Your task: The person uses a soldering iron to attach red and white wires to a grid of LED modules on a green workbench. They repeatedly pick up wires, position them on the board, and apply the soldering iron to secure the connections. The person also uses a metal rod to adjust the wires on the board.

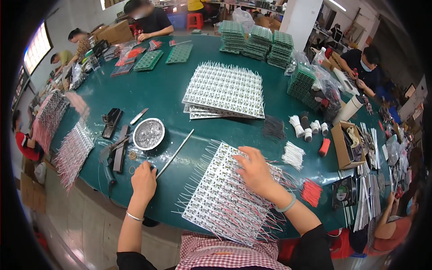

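Observation:
My left hand (144, 182) is closed beside a thin white rod (176, 152) on the green table. Something small and dark shows at its fingertips; I cannot make out what it is. My right hand (255, 171) is over the upper right part of a white circuit-board panel (213, 193), its fingers apart and bent downward. White wires stick out along the panel's left side, and red and white wires cover its right and near parts. Whether a fingertip touches a wire is hidden.
A bowl of silvery scraps (149, 134) and a teal-handled soldering iron (108, 173) are at left. Stacked white panels (223, 90) lie ahead. Red wires (311, 192), white wires (293, 155) and a cardboard box (344, 153) are at right. Other people work around the table.

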{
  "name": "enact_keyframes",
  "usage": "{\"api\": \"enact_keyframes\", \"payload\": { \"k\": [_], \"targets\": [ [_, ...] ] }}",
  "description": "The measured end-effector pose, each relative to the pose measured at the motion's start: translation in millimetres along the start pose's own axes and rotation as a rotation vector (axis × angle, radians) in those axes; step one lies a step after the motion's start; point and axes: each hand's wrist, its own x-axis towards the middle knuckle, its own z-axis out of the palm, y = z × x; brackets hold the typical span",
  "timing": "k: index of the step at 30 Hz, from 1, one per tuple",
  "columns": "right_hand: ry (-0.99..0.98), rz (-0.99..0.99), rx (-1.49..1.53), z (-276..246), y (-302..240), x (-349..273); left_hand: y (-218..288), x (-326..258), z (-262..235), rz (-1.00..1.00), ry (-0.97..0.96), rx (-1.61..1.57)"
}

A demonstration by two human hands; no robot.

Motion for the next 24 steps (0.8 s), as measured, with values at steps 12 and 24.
{"api": "enact_keyframes", "payload": {
  "k": [12, 24],
  "targets": [
    [-0.251, 0.029, -0.053, 31, -25, -33, 4, -9, 9, 0.102, 0.068, -0.030],
    [-0.192, -0.018, -0.050, 31, -15, -40, 32, -243, -86, -0.563, -0.063, -0.876]
  ]
}}
